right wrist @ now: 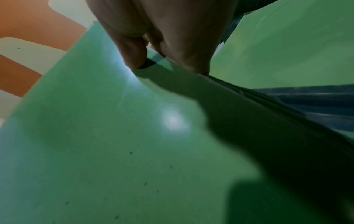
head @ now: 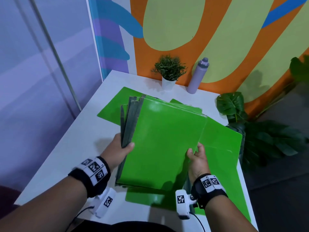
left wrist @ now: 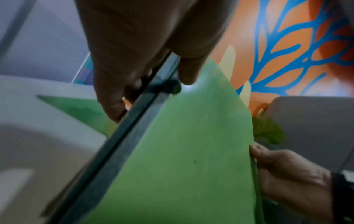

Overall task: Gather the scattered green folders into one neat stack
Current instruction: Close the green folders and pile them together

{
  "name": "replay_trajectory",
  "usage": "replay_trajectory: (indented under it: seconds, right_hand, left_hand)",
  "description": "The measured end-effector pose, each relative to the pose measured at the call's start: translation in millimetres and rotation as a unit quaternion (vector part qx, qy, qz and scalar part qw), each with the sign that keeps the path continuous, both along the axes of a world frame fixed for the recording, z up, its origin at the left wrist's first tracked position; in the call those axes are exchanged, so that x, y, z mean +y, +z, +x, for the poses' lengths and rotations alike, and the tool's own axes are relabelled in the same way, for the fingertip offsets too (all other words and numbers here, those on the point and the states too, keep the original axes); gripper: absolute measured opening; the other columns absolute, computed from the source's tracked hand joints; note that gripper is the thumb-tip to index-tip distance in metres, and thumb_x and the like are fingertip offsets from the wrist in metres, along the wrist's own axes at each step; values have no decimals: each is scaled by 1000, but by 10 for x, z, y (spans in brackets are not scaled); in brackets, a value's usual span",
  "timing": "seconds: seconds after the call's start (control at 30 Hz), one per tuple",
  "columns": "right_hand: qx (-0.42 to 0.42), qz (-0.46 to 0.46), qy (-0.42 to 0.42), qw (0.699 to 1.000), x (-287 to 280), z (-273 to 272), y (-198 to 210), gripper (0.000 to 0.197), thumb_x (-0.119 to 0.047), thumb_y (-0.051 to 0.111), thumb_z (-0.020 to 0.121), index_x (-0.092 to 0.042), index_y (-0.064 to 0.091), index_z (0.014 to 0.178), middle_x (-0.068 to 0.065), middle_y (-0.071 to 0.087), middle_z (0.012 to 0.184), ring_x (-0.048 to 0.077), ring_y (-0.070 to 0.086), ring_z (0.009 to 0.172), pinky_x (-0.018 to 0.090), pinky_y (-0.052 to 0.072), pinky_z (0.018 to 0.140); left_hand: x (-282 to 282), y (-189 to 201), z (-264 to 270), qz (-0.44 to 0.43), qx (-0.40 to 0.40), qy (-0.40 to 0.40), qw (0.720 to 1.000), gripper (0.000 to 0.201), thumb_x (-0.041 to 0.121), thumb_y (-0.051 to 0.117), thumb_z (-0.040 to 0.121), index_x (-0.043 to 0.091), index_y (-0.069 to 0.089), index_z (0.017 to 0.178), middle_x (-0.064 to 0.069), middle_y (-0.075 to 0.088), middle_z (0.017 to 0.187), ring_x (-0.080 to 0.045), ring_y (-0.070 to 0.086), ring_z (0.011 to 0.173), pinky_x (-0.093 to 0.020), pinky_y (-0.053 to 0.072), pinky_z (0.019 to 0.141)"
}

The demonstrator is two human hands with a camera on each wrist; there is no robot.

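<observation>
Mid-gather: my left hand point(head: 120, 150) grips the dark spine edge of the folder bundle point(head: 164, 139), my right hand point(head: 197, 155) pinches its right edge, bundle lifted above the white surface point(head: 66, 158). Spines fan out unevenly. Loose folders point(head: 222, 148) lie underneath. Next, I judge: square the bundle, then collect those.

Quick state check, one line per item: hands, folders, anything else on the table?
left hand: grips bundle's spine edge
right hand: grips bundle's right edge
folder bundle: held above table, spines fanned, not squared
loose folders: flat on table, uncollected
bottle: upright, capped
potted plant: upright
</observation>
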State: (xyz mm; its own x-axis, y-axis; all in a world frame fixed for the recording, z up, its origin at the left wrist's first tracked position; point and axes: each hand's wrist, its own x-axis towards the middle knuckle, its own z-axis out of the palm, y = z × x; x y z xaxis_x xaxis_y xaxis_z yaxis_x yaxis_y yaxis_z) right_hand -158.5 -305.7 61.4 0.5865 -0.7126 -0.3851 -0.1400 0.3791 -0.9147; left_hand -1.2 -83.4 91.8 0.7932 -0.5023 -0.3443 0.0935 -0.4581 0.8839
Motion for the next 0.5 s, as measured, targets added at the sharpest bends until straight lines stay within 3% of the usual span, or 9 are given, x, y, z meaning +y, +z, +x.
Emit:
replay_trajectory:
  seconds: [0.07,0.13,0.2,0.27,0.33,0.43,0.5]
  right_hand:
    - [12,-32,37,999,20,-17,-27,59,-8,50,93,-33,30,142,11,22,155,27,28,139,53,22,111]
    - [93,-109,117,983,-10,-81,-163,59,-12,52,92,-30,29,144,6,38,146,24,39,131,45,31,110]
    - [253,-202,197,925,-27,-231,-379,63,-23,57,89,-27,27,144,5,42,141,27,44,127,44,36,109]
    - [417,-270,252,831,36,-440,-677,69,-37,60,83,-29,27,143,13,41,138,34,45,122,43,38,107]
    - [491,-302,307,758,193,-661,-880,74,-42,61,80,-32,24,143,12,33,142,35,40,123,41,35,106]
    - [478,-356,349,723,316,-865,-1026,73,-28,55,86,-34,14,146,6,15,153,33,29,128,48,35,106]
    - [479,-371,343,718,197,-923,-1037,72,-18,50,88,-35,12,147,3,12,154,30,28,129,51,38,104]
  left_hand:
    - [38,-175,-43,37,-10,55,998,22,24,51,93,18,45,113,-11,58,101,-32,57,96,-44,49,85]
    - [78,-270,-36,58,-19,111,992,20,19,46,95,15,45,114,-13,56,92,-28,55,80,-35,44,66]
    - [104,-336,-19,80,-28,152,985,22,17,44,96,12,44,117,-9,53,84,-21,49,71,-31,35,57]
    - [162,-413,17,89,-5,184,979,24,14,44,96,8,43,119,-7,51,83,-18,48,69,-31,35,56]
    - [213,-535,84,105,30,202,973,29,14,44,95,2,43,122,-11,53,83,-22,50,68,-32,39,56]
    - [262,-660,115,123,78,213,966,39,15,44,96,-2,41,131,-15,54,92,-27,52,75,-38,47,66]
    - [263,-732,94,123,101,206,966,41,14,42,97,-2,39,134,-11,50,87,-24,49,74,-35,43,66]
